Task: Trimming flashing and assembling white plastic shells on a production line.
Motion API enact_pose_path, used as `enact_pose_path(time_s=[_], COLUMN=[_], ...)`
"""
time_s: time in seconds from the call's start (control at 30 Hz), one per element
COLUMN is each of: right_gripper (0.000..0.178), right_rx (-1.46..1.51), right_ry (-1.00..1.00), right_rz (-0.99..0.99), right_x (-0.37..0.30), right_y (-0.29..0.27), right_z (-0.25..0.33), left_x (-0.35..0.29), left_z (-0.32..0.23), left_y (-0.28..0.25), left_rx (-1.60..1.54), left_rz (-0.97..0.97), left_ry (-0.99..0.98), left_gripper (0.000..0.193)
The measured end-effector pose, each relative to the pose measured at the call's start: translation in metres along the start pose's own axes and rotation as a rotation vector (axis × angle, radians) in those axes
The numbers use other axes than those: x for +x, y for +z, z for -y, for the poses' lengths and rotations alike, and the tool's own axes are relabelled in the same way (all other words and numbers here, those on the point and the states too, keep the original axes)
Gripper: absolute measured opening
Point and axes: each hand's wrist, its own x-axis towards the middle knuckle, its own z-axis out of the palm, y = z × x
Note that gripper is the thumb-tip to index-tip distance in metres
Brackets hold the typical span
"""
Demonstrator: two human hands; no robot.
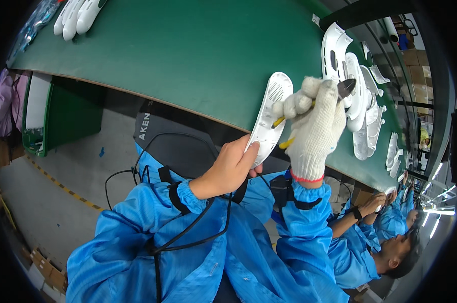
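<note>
My bare left hand (pixel 232 164) grips the lower end of a long white plastic shell (pixel 262 132), thumb on its inner face and fingers beneath. The shell is tilted over the table's front edge, and its rounded far end has a patch of small holes. In a white knitted glove with a red cuff, my right hand (pixel 317 129) is closed around nippers (pixel 346 88) with yellow handles. Their dark jaws point up and right, away from the shell. The gloved fingers are close by the shell's right edge; whether they touch it I cannot tell.
Several white shells (pixel 357 96) lie piled on the green table (pixel 188 55) at right, and more white parts (pixel 79 17) at far left. A green bin (pixel 74 116) stands below the table. A co-worker (pixel 357 252) sits at right. Black cables (pixel 193 242) hang across my front.
</note>
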Motion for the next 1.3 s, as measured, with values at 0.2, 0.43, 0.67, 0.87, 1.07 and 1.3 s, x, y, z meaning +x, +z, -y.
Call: enact_pose_path(time_s=[0.2, 0.43, 0.67, 0.87, 1.07, 1.3], right_gripper=[0.032, 0.033, 0.034, 0.035, 0.036, 0.036], right_rx=[0.078, 0.064, 0.035, 0.002, 0.112, 0.08], right_ry=[0.105, 0.134, 0.064, 0.061, 0.064, 0.026], right_rz=[-0.009, -0.012, -0.054, -0.033, 0.021, -0.024], right_x=[-0.02, -0.021, -0.027, -0.026, -0.019, -0.026], right_y=[-0.001, -0.001, 0.003, 0.003, -0.007, -0.005], right_z=[-0.005, -0.009, -0.015, -0.014, -0.012, -0.017], left_x=[0.0, 0.001, 0.002, 0.001, 0.002, 0.001], left_z=[-0.002, 0.0, -0.001, -0.002, -0.003, -0.001], left_y=[0.003, 0.004, 0.004, 0.004, 0.003, 0.001], left_rx=[-0.02, -0.033, -0.008, 0.002, 0.002, -0.01], left_rz=[-0.042, -0.041, -0.035, -0.04, -0.017, -0.007], left_ry=[-0.004, -0.035, -0.027, -0.013, -0.026, -0.016], left_gripper=[0.033, 0.033, 0.032, 0.032, 0.032, 0.033])
